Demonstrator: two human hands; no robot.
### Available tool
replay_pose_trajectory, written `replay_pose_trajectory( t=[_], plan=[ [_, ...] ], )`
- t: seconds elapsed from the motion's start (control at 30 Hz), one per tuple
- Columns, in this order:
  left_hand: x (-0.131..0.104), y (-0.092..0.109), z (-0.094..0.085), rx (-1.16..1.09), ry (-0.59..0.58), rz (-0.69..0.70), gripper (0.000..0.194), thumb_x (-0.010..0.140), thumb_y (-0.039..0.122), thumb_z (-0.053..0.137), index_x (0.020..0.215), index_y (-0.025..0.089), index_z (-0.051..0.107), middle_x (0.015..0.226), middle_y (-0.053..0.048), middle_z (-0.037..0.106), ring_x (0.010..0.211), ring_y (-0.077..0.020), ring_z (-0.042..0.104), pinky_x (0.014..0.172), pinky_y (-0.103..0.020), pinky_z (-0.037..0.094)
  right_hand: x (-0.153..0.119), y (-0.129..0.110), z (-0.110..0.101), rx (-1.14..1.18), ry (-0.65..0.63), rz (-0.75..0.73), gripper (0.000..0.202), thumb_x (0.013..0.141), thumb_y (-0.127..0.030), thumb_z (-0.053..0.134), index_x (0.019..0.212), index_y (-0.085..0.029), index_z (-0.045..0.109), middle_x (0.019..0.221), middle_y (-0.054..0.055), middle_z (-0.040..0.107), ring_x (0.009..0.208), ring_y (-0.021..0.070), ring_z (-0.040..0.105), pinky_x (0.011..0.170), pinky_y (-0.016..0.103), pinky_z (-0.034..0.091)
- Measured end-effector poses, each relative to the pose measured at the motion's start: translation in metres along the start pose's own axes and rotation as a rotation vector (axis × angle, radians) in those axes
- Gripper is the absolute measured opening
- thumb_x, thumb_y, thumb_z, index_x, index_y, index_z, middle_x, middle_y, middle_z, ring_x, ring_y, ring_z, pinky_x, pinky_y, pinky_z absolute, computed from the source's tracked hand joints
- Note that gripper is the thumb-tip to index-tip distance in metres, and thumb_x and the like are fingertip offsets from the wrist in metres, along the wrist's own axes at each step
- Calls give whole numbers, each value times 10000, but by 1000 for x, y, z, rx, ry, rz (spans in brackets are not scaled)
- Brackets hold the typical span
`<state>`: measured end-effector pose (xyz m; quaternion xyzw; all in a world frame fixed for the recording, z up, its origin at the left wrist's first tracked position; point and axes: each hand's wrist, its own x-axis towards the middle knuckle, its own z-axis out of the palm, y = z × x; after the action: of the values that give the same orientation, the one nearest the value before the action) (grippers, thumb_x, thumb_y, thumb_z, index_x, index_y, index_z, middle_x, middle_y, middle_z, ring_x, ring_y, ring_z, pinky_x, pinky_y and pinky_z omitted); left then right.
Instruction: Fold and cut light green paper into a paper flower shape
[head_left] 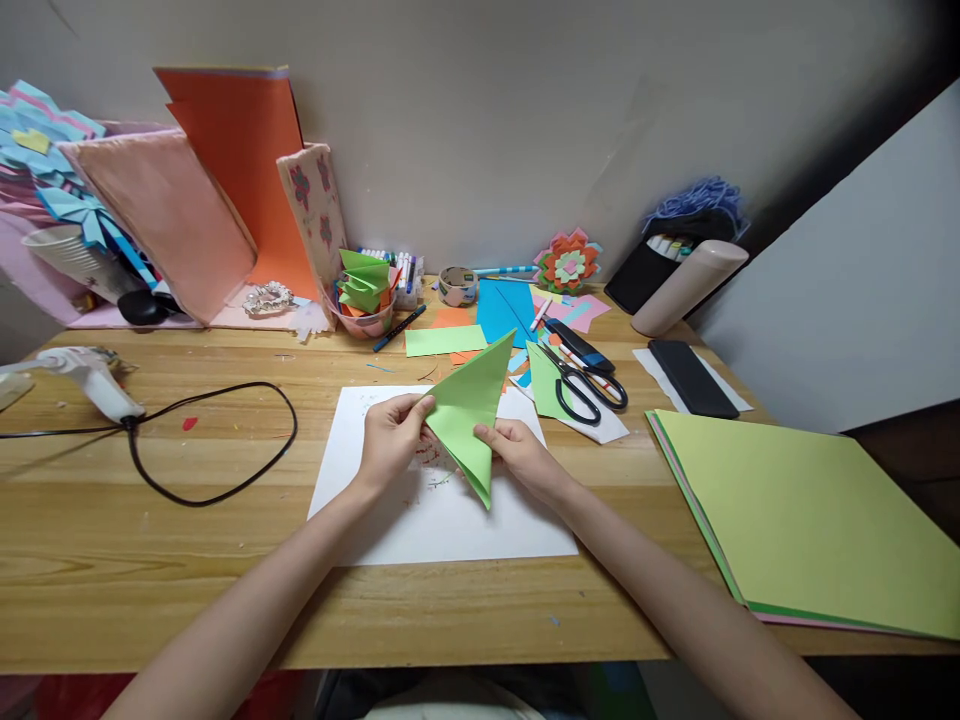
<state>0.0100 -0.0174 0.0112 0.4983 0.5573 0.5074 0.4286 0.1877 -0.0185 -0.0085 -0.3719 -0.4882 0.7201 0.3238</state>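
Note:
A folded light green paper (469, 400) is held up over a white sheet (375, 530) on the wooden table. My left hand (394, 435) pinches its left edge, thumb on top. On the right, my right hand (521, 455) grips the lower right part with the thumb in front. The paper's top corner points up and right, and its lower end comes to a narrow point with layers slightly apart. Fingers behind the paper are hidden. Small coloured scraps lie on the white sheet beneath.
Black-handled scissors (581, 385) lie right of the hands, near a black phone (691, 378). A stack of coloured paper (810, 520) is at the right. A white glue gun (90, 385) with a looped black cable (217, 500) sits left. A pink cup (367, 322) stands behind.

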Motion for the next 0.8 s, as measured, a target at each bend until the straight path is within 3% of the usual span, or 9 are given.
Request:
replay_pose_trajectory(
  t=[0.13,0.27,0.4,0.8],
  plan=[
    [1,0,-2,-8,19,6,199,733,300,588,625,139,632,460,32,562,409,-97,527,422,-188,420,-2,-1,2,20,-108,53,440,761,-534,579,846,-105,630,681,85,703,621,190,669,628,326,528],
    [3,1,-3,-11,12,-4,217,727,315,590,606,139,627,446,27,559,412,-102,530,422,-192,420,-4,-2,3,24,-104,77,443,743,-536,598,797,-97,617,644,95,701,570,188,663,540,298,525],
    [4,1,-3,-45,25,-18,201,707,311,601,616,135,638,445,29,556,400,-96,512,421,-194,424,-5,-1,2,-1,-205,89,471,777,-545,549,773,-81,634,683,112,707,607,182,669,579,290,528],
    [5,3,-5,-35,45,-17,204,696,305,604,582,138,628,430,31,554,401,-97,516,423,-190,421,-5,0,1,-41,-228,136,447,778,-516,568,799,-73,628,642,95,700,562,167,665,547,263,518]
  ],
)
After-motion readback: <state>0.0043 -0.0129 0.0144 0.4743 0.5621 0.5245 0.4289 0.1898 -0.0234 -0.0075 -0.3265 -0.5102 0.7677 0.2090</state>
